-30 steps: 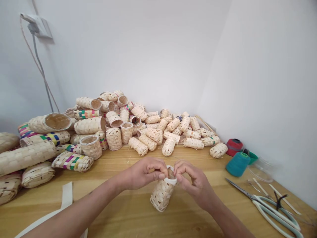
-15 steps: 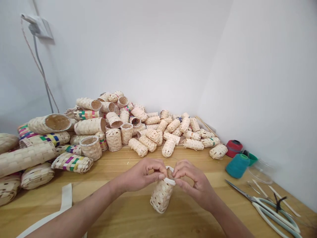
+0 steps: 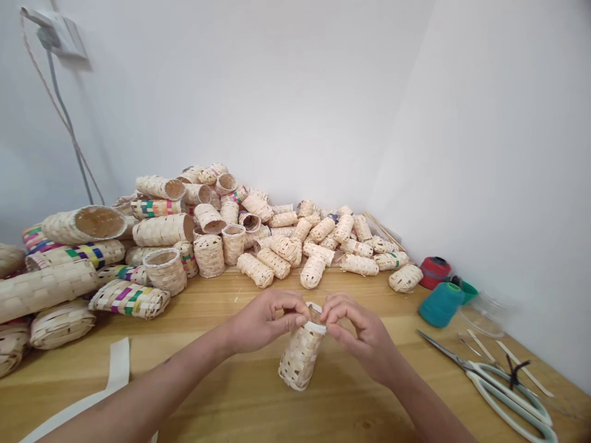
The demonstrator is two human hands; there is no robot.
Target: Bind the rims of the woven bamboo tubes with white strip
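A small woven basket (image 3: 299, 357) stands tilted on the wooden table (image 3: 221, 369) in front of me. It has a white band around its rim. My left hand (image 3: 265, 320) pinches the rim on its left side with closed fingers. My right hand (image 3: 357, 332) pinches the rim on the right side, thumb and forefinger pressed together on the white band.
A big heap of woven baskets (image 3: 207, 234), some with coloured stripes, fills the back and left of the table. Thread spools, red (image 3: 434, 272) and teal (image 3: 441, 304), stand at the right wall. Scissors (image 3: 503, 387) lie at the right front. A white strip (image 3: 115, 369) lies at the left front.
Both hands and the basket stay in nearly the same place; the fingers have shifted slightly along the rim. The view has tilted a little.
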